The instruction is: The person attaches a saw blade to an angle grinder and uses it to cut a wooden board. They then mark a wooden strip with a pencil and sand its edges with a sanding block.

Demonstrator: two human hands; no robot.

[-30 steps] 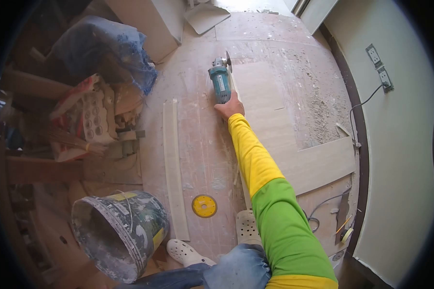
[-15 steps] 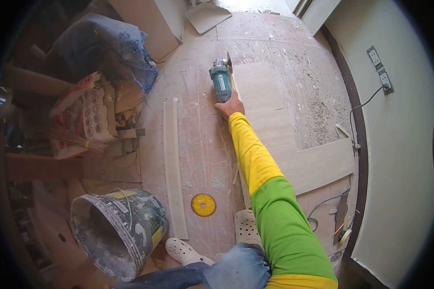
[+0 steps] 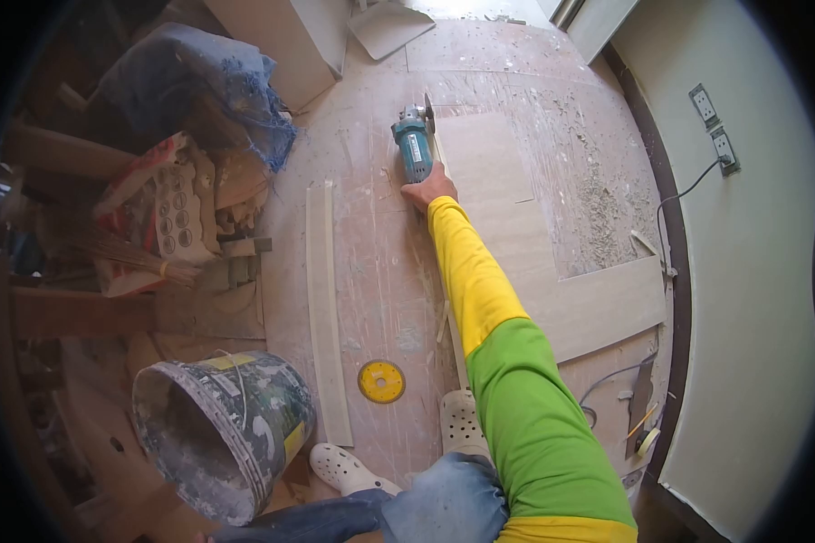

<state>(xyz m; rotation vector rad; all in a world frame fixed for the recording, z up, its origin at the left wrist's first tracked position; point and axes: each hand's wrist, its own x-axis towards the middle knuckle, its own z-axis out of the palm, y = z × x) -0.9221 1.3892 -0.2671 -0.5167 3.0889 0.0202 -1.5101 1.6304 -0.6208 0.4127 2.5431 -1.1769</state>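
Observation:
My right hand (image 3: pixel 432 187) is wrapped around the rear of a teal angle grinder (image 3: pixel 415 152). The grinder points away from me, and its upright disc (image 3: pixel 428 112) sits at the far left corner of a pale tile (image 3: pixel 487 167). Beneath my sleeved forearm, the pale tile pieces stretch toward me and right to another wide piece (image 3: pixel 611 303). To the left lies a long narrow pale strip (image 3: pixel 321 271). A yellow cutting disc (image 3: pixel 381 382) rests flat on the floor near my shoes. My left hand is out of the picture.
A plaster-smeared bucket (image 3: pixel 281 398) lies tipped at lower left. Beyond it are a torn red-and-white bag (image 3: pixel 145 231) and a blue cloth (image 3: pixel 199 77). Rubble (image 3: pixel 598 213) covers the floor at right. A cord (image 3: pixel 688 192) hangs from the wall outlet (image 3: pixel 723 149). A dustpan (image 3: pixel 389 32) lies far ahead.
My right hand and the grinder have shifted very slightly left and away from me. The grip is unchanged, and the surrounding things stay in place.

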